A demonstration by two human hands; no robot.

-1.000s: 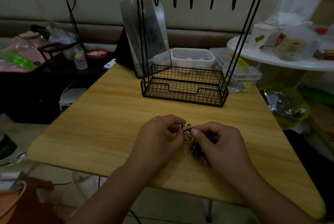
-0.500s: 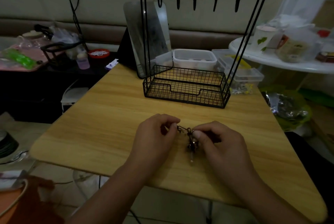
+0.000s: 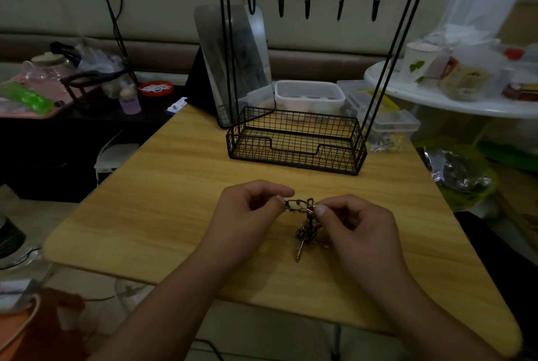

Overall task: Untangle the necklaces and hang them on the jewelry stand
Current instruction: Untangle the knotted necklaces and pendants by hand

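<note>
A dark tangle of necklaces [image 3: 304, 222] hangs just above the wooden table [image 3: 163, 203], near its front edge. My left hand [image 3: 247, 218] pinches one end of a chain loop. My right hand [image 3: 355, 226] pinches the other end, a short span of chain stretched between the two. A knotted clump and a small pendant dangle below my right fingertips and touch the table. The black wire jewelry stand [image 3: 297, 139] stands at the back of the table, its several hooks bare and its mesh basket holding nothing I can see.
A tilted mirror [image 3: 233, 63] leans behind the stand's left post. Clear plastic boxes [image 3: 310, 97] sit behind the basket. A cluttered white round table [image 3: 436, 98] is at the right, a dark low table with bottles and bags at the left.
My hands have drawn slightly apart, stretching the chain loop between them. The knotted clump and pendant now hang lower, clear of my right hand.
</note>
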